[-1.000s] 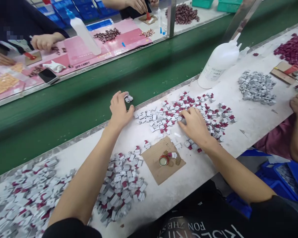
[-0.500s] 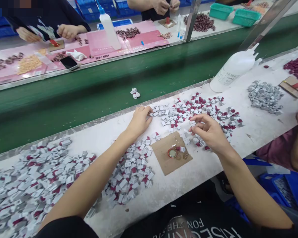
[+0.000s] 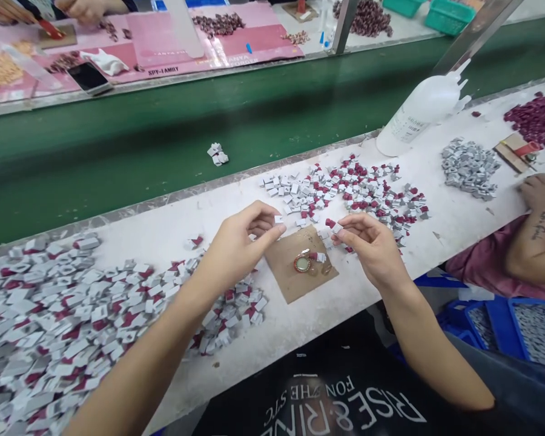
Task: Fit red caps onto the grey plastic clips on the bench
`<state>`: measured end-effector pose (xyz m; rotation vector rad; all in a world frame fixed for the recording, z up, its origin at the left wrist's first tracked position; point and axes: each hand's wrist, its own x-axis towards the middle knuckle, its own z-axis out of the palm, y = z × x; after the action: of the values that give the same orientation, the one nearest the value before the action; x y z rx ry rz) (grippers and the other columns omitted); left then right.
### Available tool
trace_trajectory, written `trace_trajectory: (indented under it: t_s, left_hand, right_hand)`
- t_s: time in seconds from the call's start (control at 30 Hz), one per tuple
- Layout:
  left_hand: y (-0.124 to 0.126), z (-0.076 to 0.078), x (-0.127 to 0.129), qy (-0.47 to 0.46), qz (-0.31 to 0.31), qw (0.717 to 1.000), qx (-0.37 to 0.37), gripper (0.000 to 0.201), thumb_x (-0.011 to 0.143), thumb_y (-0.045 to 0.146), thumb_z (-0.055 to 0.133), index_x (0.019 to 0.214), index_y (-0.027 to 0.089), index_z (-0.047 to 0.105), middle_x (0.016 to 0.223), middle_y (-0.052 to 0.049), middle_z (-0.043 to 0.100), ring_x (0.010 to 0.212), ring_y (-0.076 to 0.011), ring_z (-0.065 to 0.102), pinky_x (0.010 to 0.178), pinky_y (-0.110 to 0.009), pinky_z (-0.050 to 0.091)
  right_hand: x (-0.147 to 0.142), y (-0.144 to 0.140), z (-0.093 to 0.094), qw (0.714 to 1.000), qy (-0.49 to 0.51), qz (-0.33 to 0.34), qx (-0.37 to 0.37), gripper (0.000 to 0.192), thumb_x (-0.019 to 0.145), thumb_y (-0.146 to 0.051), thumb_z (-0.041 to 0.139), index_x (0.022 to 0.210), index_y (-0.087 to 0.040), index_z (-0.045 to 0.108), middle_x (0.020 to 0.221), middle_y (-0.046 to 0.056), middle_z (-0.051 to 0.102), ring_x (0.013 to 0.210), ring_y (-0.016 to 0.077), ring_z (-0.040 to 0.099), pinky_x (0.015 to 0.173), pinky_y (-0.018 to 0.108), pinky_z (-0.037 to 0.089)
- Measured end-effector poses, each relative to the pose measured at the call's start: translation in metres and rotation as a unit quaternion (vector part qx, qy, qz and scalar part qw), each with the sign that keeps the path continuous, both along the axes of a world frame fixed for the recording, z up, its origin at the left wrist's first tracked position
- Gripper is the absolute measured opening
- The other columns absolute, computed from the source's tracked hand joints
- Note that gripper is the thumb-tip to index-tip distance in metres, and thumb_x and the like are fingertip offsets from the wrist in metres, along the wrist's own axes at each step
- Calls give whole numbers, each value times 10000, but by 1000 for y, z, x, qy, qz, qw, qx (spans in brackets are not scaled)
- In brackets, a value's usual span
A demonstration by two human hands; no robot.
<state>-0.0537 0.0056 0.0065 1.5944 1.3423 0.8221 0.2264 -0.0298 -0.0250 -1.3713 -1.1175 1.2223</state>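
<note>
My left hand (image 3: pixel 243 239) is above the table to the left of a brown cardboard square (image 3: pixel 285 283), its thumb and fingers pinching a small light-grey plastic piece (image 3: pixel 278 219). Across from it, my right hand (image 3: pixel 373 245) holds a small grey-and-maroon plastic piece (image 3: pixel 333 226) at its fingertips. The two hands are apart, facing each other. On the cardboard lie a red-rimmed round cap (image 3: pixel 302 263) and another maroon-and-grey piece (image 3: pixel 318 257). Just beyond my hands spreads a scatter of grey and maroon pieces (image 3: pixel 367 188).
A large heap of grey-and-maroon pieces (image 3: pixel 72 321) covers the table's left. A white squeeze bottle (image 3: pixel 418 118) stands at the back right, near a grey pile (image 3: pixel 470 169) and a maroon pile (image 3: pixel 538 121). A co-worker's arm (image 3: pixel 533 242) rests at right. A green belt (image 3: pixel 140 169) runs behind.
My left hand has come away from the scattered pieces toward the cardboard, now with a grey piece. My right hand has drawn back toward the cardboard's right side. The view has shifted.
</note>
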Motion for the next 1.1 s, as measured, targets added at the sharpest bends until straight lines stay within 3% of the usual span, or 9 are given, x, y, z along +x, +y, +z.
trace_trajectory:
  t_s: [0.1, 0.23, 0.4, 0.57, 0.9, 1.1]
  left_hand:
    - [-27, -4, 6, -40, 38, 998, -32, 152, 982, 387, 823, 1086, 279, 795, 1072, -81, 841, 993, -280, 799, 891, -422, 683]
    - [-57, -21, 14, -133, 97, 983, -79, 184, 958, 361, 854, 1114, 275, 809, 1102, -76, 845, 986, -262, 822, 909, -432, 723]
    - [-78, -37, 27, -161, 141, 970, -113, 180, 987, 348, 829, 1153, 277, 833, 1026, -63, 870, 988, -259, 856, 946, -440, 730]
    - [-83, -36, 32, -160, 152, 970, -101, 180, 991, 321, 814, 1163, 270, 829, 1085, -68, 884, 1027, -257, 860, 981, -438, 727]
    - [-81, -34, 36, -167, 147, 968, -116, 167, 1000, 311, 813, 1160, 265, 816, 1001, -50, 868, 996, -248, 860, 968, -431, 733]
    - [-75, -28, 39, -196, 131, 965, -113, 156, 1037, 307, 826, 1179, 244, 832, 1016, -55, 889, 978, -225, 865, 933, -372, 726]
  right_hand:
    - [-3, -16, 6, 998, -41, 43, 5, 212, 938, -439, 936, 1005, -268, 830, 923, 51, 830, 867, 247, 816, 825, 419, 718]
    - [-10, -37, 5, 987, -112, 118, 9, 117, 1036, -387, 827, 1045, -275, 859, 1042, 78, 863, 981, 278, 835, 863, 442, 716]
    - [-16, -45, -2, 974, -168, 148, 36, 99, 1062, -305, 754, 1039, -288, 849, 1039, 76, 867, 984, 290, 825, 778, 418, 673]
    - [-16, -42, -2, 969, -182, 153, 63, 105, 1062, -259, 752, 1048, -289, 852, 1059, 72, 876, 1001, 292, 832, 793, 423, 661]
    - [-18, -42, 1, 969, -182, 153, 61, 115, 1061, -236, 742, 1024, -273, 844, 1041, 80, 869, 987, 294, 831, 791, 431, 665]
    - [-16, -34, 12, 994, -62, 84, 28, 35, 1007, -294, 868, 1037, -276, 864, 1028, 45, 879, 955, 247, 842, 884, 415, 718]
